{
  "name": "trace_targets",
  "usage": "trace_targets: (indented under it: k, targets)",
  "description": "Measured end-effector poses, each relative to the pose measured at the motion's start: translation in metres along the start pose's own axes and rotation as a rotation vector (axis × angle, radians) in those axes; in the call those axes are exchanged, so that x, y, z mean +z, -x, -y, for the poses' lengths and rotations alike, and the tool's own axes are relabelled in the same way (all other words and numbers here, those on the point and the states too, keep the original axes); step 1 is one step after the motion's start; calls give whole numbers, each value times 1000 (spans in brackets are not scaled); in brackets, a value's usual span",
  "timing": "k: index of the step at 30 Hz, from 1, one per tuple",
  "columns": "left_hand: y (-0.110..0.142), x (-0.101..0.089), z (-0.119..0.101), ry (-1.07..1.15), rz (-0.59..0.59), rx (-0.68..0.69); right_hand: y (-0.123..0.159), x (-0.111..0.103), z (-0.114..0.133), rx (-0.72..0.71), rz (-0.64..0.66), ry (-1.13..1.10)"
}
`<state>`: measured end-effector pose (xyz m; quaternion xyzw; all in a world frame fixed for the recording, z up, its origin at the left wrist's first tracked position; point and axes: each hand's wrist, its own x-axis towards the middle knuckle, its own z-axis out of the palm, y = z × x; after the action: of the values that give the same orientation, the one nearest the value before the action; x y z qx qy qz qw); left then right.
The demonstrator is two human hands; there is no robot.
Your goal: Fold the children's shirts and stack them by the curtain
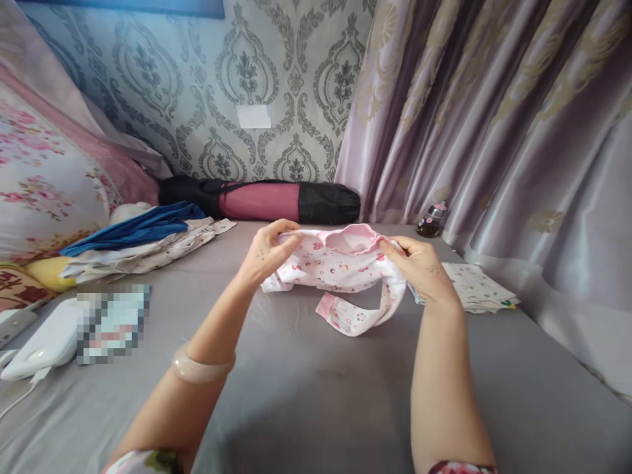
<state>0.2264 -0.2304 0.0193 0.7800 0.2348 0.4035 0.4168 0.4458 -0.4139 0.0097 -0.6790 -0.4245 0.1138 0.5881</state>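
Between my hands a small white long-sleeved top (340, 266) with pink prints is held up by its shoulders. Its pink neckband faces up, and one sleeve with a pink cuff curls down at the front right. My left hand (270, 250) pinches the left shoulder between thumb and fingers. At the other shoulder, close to the neckband, my right hand (419, 266) grips the cloth the same way. Part of the top's body sags behind and below, out of sight.
Folded clothes (481, 288) lie on the grey sheet (306, 395) at right. A blue and white clothes pile (148, 240) is at left, near a white power bank (54, 339) with a cable. A black and maroon roll bag (261, 201) and a dark bottle (432, 219) stand at the back.
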Motion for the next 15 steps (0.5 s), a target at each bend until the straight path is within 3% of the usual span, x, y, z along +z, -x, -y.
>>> trace_targets:
  k: [3,6,11,15]
  targets:
    - [3,-19,-6,-158,81,115,-2,11,2,-52,7,-3]
    - [5,-37,-7,-249,82,131,-3,19,10,-103,68,9]
    - [10,-67,-15,-346,27,157,-5,17,37,-127,338,61]
    - [12,-91,-34,-417,4,196,-14,4,65,-169,503,148]
